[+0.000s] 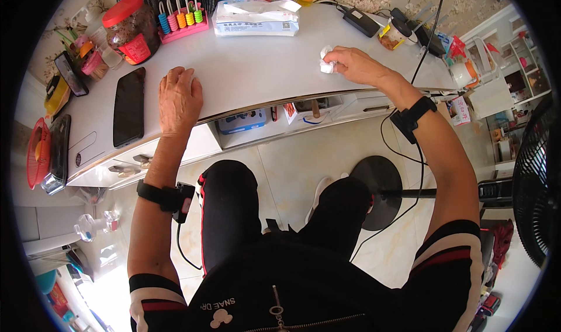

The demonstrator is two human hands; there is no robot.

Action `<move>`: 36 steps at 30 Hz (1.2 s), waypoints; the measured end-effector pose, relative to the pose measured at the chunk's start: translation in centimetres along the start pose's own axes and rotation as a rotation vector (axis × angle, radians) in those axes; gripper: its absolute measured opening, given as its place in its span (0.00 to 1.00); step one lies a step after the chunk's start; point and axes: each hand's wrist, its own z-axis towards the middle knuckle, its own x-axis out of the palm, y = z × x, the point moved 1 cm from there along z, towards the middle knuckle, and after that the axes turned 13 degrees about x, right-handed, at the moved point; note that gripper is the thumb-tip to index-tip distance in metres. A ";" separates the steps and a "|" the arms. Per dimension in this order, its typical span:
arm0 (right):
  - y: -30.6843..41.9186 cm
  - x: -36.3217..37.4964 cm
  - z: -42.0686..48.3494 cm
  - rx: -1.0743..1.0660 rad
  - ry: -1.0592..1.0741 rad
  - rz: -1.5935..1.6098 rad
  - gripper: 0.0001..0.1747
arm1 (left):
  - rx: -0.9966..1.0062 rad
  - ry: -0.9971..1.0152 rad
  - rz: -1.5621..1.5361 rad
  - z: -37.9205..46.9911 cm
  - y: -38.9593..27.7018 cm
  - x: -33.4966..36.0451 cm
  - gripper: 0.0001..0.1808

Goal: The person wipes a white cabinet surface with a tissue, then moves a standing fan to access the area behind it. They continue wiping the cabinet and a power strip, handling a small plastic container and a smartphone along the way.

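Observation:
My right hand [353, 65] holds a crumpled white tissue [327, 60] against the white tabletop [258, 65], toward its right part. My left hand [179, 96] lies palm down near the table's front edge, its fingers loosely curled and nothing visible in it. Just left of it rests a black smartphone [129, 107], screen up. A soft pack of tissues [256, 22] sits at the back middle, one tissue sticking out of its top. Beside the pack is a pink bead counting frame [184, 29] with coloured beads on posts.
A red-lidded jar [131, 34], a second phone [71, 74] and a red plastic basket [38, 152] line the left side. A black power adapter [361, 22] and a small container [393, 34] stand back right. A black cable [424, 65] hangs near my right forearm; a fan [532, 183] stands at right.

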 end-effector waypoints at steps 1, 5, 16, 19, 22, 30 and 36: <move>0.2 0.3 -0.5 -0.005 -0.023 -0.010 0.12 | -0.004 0.002 0.000 0.0 0.0 0.0 0.12; 0.6 0.9 -1.4 -0.042 -0.092 -0.007 0.09 | -0.007 0.005 0.004 0.0 -0.1 0.0 0.12; 0.7 3.1 -2.7 -0.125 -0.243 -0.176 0.11 | 0.081 -0.036 0.007 -0.1 1.0 0.7 0.11; -0.2 3.0 -4.2 -0.151 -0.255 -0.201 0.10 | 0.085 0.007 -0.025 0.2 1.2 0.7 0.12; -3.0 2.9 -7.0 -0.197 -0.348 -0.241 0.10 | 0.072 0.107 0.024 0.3 1.5 0.9 0.13; -12.2 7.2 -24.3 0.654 -0.373 1.537 0.14 | 0.059 0.100 0.021 -0.1 2.4 1.3 0.14; -10.7 11.5 -32.5 0.209 -0.683 2.126 0.20 | 0.147 0.105 0.030 0.0 3.3 2.0 0.14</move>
